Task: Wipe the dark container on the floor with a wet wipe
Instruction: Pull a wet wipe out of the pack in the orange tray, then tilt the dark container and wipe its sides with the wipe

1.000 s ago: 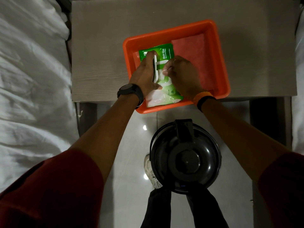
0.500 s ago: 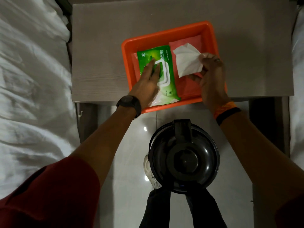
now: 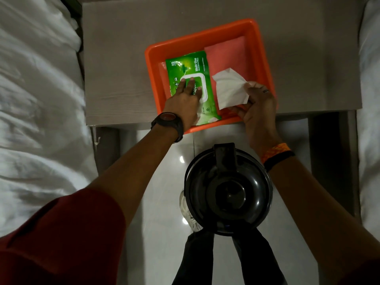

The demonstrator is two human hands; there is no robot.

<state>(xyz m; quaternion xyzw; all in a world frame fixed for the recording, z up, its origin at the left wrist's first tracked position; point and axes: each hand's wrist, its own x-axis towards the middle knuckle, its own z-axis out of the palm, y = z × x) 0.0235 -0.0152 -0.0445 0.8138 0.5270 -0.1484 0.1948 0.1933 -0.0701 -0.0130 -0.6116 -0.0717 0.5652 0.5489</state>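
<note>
The dark container (image 3: 229,190) sits on the floor below your hands, by your feet. Your right hand (image 3: 258,103) pinches a white wet wipe (image 3: 230,88) over the orange tray (image 3: 265,58) on the counter (image 3: 115,58). Just left of it, your left hand (image 3: 184,99) presses flat, fingers spread, on the green wipes pack (image 3: 190,66).

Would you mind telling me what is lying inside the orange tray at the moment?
The orange tray holds a green wet-wipe pack, pressed by the left hand, and a pink cloth. The right hand holds a white wipe above it. Whatever lies beneath these is hidden.
</note>
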